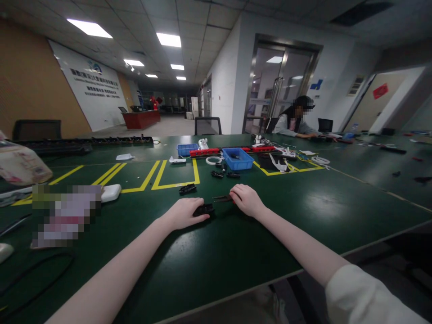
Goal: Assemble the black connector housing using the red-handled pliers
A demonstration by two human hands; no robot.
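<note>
Black part, with dark pieces in blue bin beyond

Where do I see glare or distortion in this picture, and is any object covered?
Head view: pale glare lies on the green table, right of the right hand; the glass door leans, likely wide-lens distortion; square pixel blocks cover an object at left.

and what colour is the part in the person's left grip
The part in the left grip is black, best seen in the head view.
</note>
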